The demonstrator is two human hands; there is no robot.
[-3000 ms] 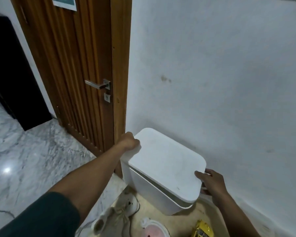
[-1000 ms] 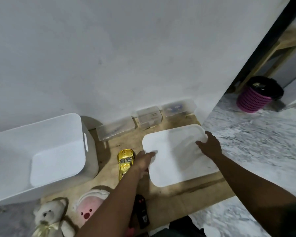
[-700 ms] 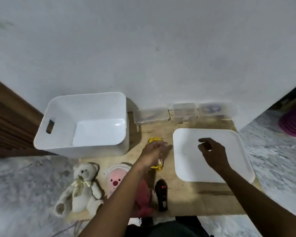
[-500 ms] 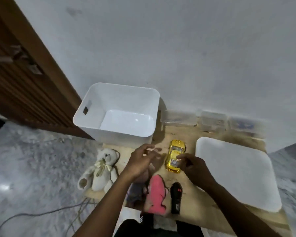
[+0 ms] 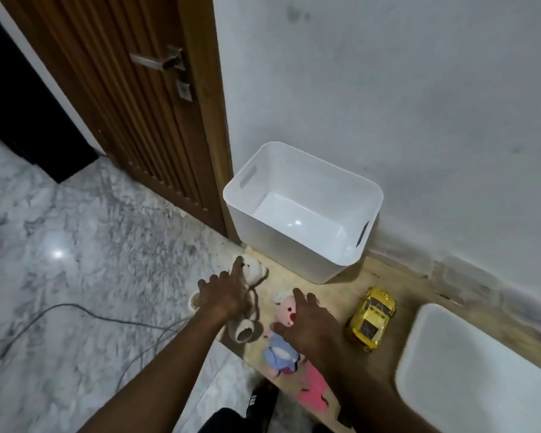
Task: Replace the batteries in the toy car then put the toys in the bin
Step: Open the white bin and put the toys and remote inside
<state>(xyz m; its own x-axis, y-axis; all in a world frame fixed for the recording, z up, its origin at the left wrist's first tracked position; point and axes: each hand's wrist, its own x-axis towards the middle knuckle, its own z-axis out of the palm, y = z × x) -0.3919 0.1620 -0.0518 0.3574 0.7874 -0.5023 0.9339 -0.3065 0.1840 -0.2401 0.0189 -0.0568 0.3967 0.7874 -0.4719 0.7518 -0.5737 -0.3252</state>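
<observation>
Ok, I see L hand (image 5: 224, 296) over teddy (image 5: 256, 270), R hand (image 5: 306, 325) over pink plush (image 5: 282, 357), both open w/ nothing gripped; bin (image 5: 278, 242) sits just beyond, slightly right.

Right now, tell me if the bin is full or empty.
Empty: the bin shows a bare bottom; bear, doll and car lie outside.

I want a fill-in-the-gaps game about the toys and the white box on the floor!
The toy car is ___ in colour. The bin stands open and ___, with no toys inside. Its lid lies flat to the ___ of the car. The left hand reaches over the teddy bear; the right hand is over the ___-faced doll.
Missing words: yellow, empty, right, pink.
</observation>
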